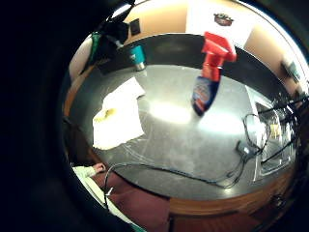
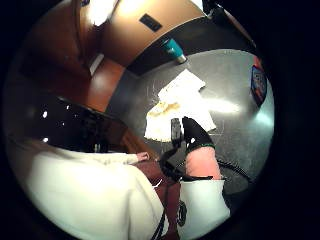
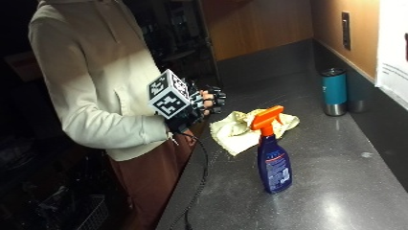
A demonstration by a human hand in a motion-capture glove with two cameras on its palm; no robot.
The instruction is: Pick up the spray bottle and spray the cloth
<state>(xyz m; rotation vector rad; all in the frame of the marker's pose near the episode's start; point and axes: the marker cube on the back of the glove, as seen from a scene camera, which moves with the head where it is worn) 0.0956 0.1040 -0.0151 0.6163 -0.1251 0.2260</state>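
Observation:
A blue spray bottle [image 3: 274, 158] with an orange trigger head stands upright on the dark counter [image 3: 331, 206]. Behind it lies a crumpled pale yellow cloth [image 3: 245, 125], near the counter's front edge. My gloved right hand [image 3: 205, 101] hovers in the air just off that edge, left of the cloth and apart from both things. Its fingers are relaxed and hold nothing. From the palm, the bottle [image 1: 210, 77] stands beyond the cloth [image 1: 118, 113]. In the thumb side view the cloth [image 2: 180, 107] lies past my gloved thumb [image 2: 196, 134], with the bottle [image 2: 258, 85] at the edge.
A teal tumbler [image 3: 333, 91] stands by the back wall beyond the cloth. A black cable [image 1: 193, 176] runs along the counter's front part toward a sink [image 1: 275, 140]. The person in a pale hoodie stands at the counter edge.

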